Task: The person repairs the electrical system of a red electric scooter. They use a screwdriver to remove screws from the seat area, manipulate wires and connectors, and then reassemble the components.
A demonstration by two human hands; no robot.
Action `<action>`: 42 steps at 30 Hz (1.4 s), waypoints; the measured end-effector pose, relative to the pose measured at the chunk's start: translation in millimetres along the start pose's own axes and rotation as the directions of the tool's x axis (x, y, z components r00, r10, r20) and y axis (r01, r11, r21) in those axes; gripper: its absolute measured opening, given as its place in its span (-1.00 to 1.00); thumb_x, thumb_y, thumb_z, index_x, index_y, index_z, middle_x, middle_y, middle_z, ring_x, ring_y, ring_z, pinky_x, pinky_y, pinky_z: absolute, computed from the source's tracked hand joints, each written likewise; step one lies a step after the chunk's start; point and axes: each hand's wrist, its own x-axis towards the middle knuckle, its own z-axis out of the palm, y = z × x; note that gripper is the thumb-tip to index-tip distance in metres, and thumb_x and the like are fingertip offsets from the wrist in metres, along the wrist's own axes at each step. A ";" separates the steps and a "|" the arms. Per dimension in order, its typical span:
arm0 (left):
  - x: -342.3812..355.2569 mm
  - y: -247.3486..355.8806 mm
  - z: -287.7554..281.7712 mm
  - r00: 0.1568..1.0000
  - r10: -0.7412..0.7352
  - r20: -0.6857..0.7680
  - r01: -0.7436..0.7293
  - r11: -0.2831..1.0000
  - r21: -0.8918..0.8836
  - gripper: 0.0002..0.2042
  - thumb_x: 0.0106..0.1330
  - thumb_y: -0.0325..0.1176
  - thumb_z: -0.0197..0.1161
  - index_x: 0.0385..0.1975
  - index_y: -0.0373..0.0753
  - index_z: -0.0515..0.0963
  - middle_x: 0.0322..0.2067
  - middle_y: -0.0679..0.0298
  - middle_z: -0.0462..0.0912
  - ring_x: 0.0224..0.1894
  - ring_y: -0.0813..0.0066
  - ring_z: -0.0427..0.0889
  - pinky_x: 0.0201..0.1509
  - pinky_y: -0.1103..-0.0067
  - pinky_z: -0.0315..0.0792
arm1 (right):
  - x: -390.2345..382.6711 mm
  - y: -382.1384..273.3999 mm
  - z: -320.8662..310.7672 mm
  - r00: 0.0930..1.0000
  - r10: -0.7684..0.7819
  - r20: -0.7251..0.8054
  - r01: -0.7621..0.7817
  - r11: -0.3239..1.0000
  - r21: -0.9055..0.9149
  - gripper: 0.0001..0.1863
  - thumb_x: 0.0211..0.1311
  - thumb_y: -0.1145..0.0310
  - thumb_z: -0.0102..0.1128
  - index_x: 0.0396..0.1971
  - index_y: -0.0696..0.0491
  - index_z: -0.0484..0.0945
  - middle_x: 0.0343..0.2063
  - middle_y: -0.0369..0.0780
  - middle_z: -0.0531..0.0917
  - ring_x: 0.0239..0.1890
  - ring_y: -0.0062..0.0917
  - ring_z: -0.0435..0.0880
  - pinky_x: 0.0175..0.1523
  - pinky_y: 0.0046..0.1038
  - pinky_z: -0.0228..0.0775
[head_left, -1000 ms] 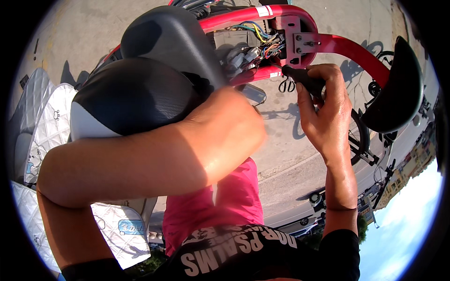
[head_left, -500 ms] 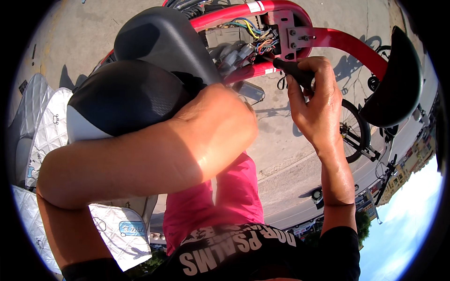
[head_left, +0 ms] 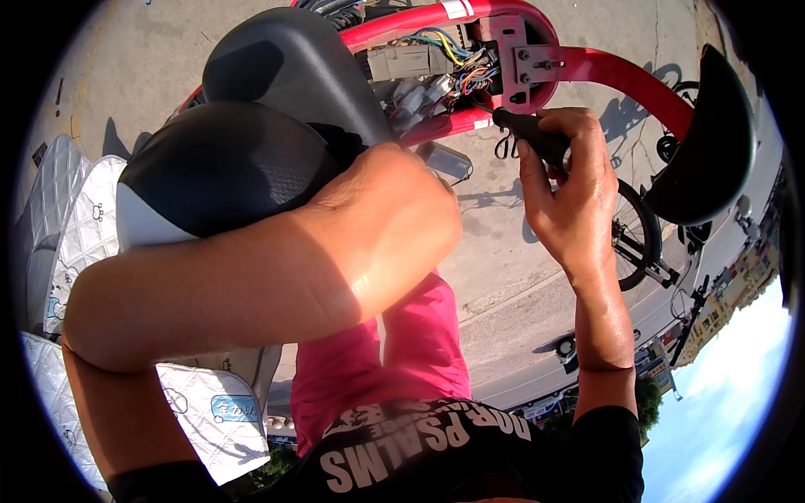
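Observation:
My right hand (head_left: 573,189) is closed round the black handle of a screwdriver (head_left: 537,134). Its thin shaft points up and left into the open compartment of a red vehicle frame (head_left: 453,127), by the lower edge of a bolted red plate (head_left: 513,67). Loose coloured wires (head_left: 471,77) and pale connectors (head_left: 419,102) fill that compartment. Bent at the wrist, my left hand (head_left: 402,189) is beside the black seat (head_left: 293,75) and below the frame; its fingers are hidden behind the back of the hand.
A black-and-white padded seat (head_left: 226,168) lies under my left forearm. Quilted silver covers (head_left: 75,218) hang at the left. A grey box (head_left: 447,162) sits below the frame. A red curved arm leads to a black mudguard (head_left: 708,151); a bicycle wheel (head_left: 633,235) stands at the right.
The screwdriver and my right hand have shifted slightly right and down relative to the frame. My left hand has hardly moved.

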 end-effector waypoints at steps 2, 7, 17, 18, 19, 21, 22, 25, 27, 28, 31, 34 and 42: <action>0.3 0.2 0.2 1.000 -0.003 0.006 0.003 1.000 0.004 -0.60 0.07 -0.39 0.21 -0.05 -0.37 0.50 -0.50 0.31 0.64 -0.32 0.46 0.66 -0.23 0.64 0.42 | -0.8 -0.9 -0.7 1.000 0.014 -0.005 -0.014 1.000 0.011 -0.70 0.03 0.62 0.25 -0.23 0.14 0.41 -0.32 -0.15 0.54 -0.40 -0.30 0.62 -0.35 -0.42 0.49; -0.5 0.6 -3.9 0.999 0.008 0.031 -0.009 1.000 0.016 -0.58 0.06 -0.39 0.22 -0.04 -0.39 0.49 -0.50 0.30 0.65 -0.32 0.45 0.66 -0.22 0.64 0.43 | -1.1 0.5 -0.4 1.000 0.010 0.001 -0.010 1.000 0.004 -0.70 0.03 0.62 0.25 -0.23 0.14 0.40 -0.33 -0.14 0.54 -0.41 -0.30 0.62 -0.36 -0.43 0.49; 0.3 -3.1 2.3 0.997 0.046 -0.058 -0.050 0.996 -0.074 -0.59 0.00 -0.39 0.22 -0.13 -0.49 0.50 -0.57 0.28 0.63 -0.37 0.40 0.66 -0.26 0.63 0.44 | 4.9 -1.4 6.0 0.999 -0.007 0.041 0.009 0.998 -0.058 -0.71 0.02 0.63 0.25 -0.25 0.14 0.39 -0.34 -0.14 0.54 -0.42 -0.27 0.62 -0.31 -0.38 0.48; -0.1 -3.3 2.2 0.997 0.049 -0.055 -0.053 0.996 -0.072 -0.59 0.01 -0.39 0.21 -0.13 -0.49 0.49 -0.57 0.28 0.63 -0.38 0.40 0.66 -0.26 0.63 0.44 | 4.3 -1.3 6.2 0.999 -0.015 0.030 0.016 0.999 -0.048 -0.71 0.02 0.63 0.24 -0.24 0.14 0.39 -0.34 -0.14 0.54 -0.41 -0.27 0.63 -0.31 -0.38 0.48; -0.2 -3.5 2.0 0.997 0.052 -0.053 -0.056 0.996 -0.069 -0.59 0.01 -0.39 0.21 -0.13 -0.49 0.49 -0.57 0.28 0.63 -0.38 0.40 0.66 -0.27 0.63 0.44 | 3.4 -0.6 6.4 1.000 -0.023 0.020 0.024 0.999 -0.039 -0.71 0.02 0.63 0.24 -0.24 0.13 0.39 -0.34 -0.14 0.54 -0.41 -0.27 0.63 -0.31 -0.38 0.48; -0.4 -3.5 1.4 0.997 0.054 -0.046 -0.056 0.997 -0.048 -0.59 0.01 -0.39 0.21 -0.13 -0.49 0.48 -0.57 0.28 0.63 -0.38 0.40 0.66 -0.27 0.63 0.44 | 2.9 -0.5 5.3 1.000 -0.026 0.009 0.027 0.999 -0.023 -0.71 0.03 0.63 0.24 -0.24 0.13 0.40 -0.34 -0.14 0.54 -0.40 -0.27 0.63 -0.32 -0.38 0.48; -0.6 -3.2 1.3 0.998 0.053 -0.045 -0.055 0.998 -0.037 -0.60 0.01 -0.39 0.21 -0.13 -0.48 0.48 -0.57 0.28 0.63 -0.38 0.41 0.66 -0.28 0.63 0.43 | 3.0 -0.9 4.2 1.000 -0.022 0.008 0.022 1.000 -0.016 -0.71 0.03 0.63 0.24 -0.24 0.13 0.40 -0.34 -0.14 0.54 -0.40 -0.27 0.62 -0.32 -0.39 0.48; -1.4 -1.4 1.9 0.998 0.040 -0.053 -0.041 0.999 -0.014 -0.60 0.01 -0.40 0.20 -0.13 -0.48 0.48 -0.57 0.29 0.63 -0.39 0.42 0.65 -0.29 0.64 0.42 | 3.7 -2.6 1.5 1.000 -0.012 0.011 0.012 1.000 -0.004 -0.71 0.03 0.62 0.24 -0.23 0.12 0.40 -0.33 -0.15 0.54 -0.39 -0.28 0.62 -0.32 -0.40 0.48; -4.3 -0.1 1.0 0.998 0.022 -0.055 -0.023 1.000 -0.014 -0.60 0.02 -0.40 0.20 -0.13 -0.48 0.48 -0.56 0.29 0.63 -0.39 0.43 0.65 -0.29 0.64 0.41 | 5.1 -4.2 0.7 1.000 -0.017 0.016 0.017 1.000 0.001 -0.71 0.03 0.62 0.24 -0.23 0.12 0.40 -0.33 -0.15 0.54 -0.40 -0.28 0.62 -0.33 -0.41 0.48; -1.5 -1.3 2.6 0.998 0.034 -0.061 -0.035 0.999 -0.013 -0.61 0.02 -0.40 0.20 -0.13 -0.47 0.48 -0.56 0.29 0.63 -0.39 0.43 0.65 -0.29 0.64 0.41 | 3.7 -3.2 -0.1 1.000 -0.007 0.017 0.007 1.000 -0.015 -0.71 0.03 0.62 0.24 -0.23 0.12 0.40 -0.33 -0.15 0.53 -0.40 -0.28 0.62 -0.33 -0.41 0.48; 3.0 -2.5 5.3 0.996 0.050 -0.069 -0.051 0.999 -0.015 -0.62 0.02 -0.40 0.20 -0.14 -0.45 0.49 -0.55 0.29 0.64 -0.37 0.43 0.65 -0.28 0.64 0.41 | 0.9 -4.2 -2.0 0.999 0.031 0.014 -0.031 0.999 -0.018 -0.71 0.04 0.62 0.24 -0.23 0.13 0.40 -0.32 -0.15 0.53 -0.40 -0.29 0.62 -0.34 -0.41 0.48; 0.2 -1.9 2.2 0.997 0.039 -0.061 -0.040 0.999 -0.023 -0.63 0.03 -0.39 0.21 -0.15 -0.42 0.50 -0.54 0.30 0.64 -0.36 0.44 0.66 -0.26 0.64 0.41 | 1.1 -3.7 -1.3 1.000 0.012 0.006 -0.012 1.000 0.008 -0.71 0.04 0.62 0.25 -0.23 0.13 0.40 -0.33 -0.15 0.53 -0.42 -0.30 0.62 -0.35 -0.40 0.48; -1.5 -0.8 2.6 0.999 0.012 -0.047 -0.013 0.999 -0.037 -0.64 0.06 -0.39 0.21 -0.12 -0.38 0.51 -0.53 0.32 0.64 -0.34 0.45 0.65 -0.23 0.63 0.41 | 5.9 -4.9 7.7 0.999 -0.039 0.028 0.041 0.996 -0.076 -0.73 0.04 0.61 0.24 -0.25 0.13 0.41 -0.38 -0.15 0.51 -0.47 -0.30 0.60 -0.39 -0.36 0.45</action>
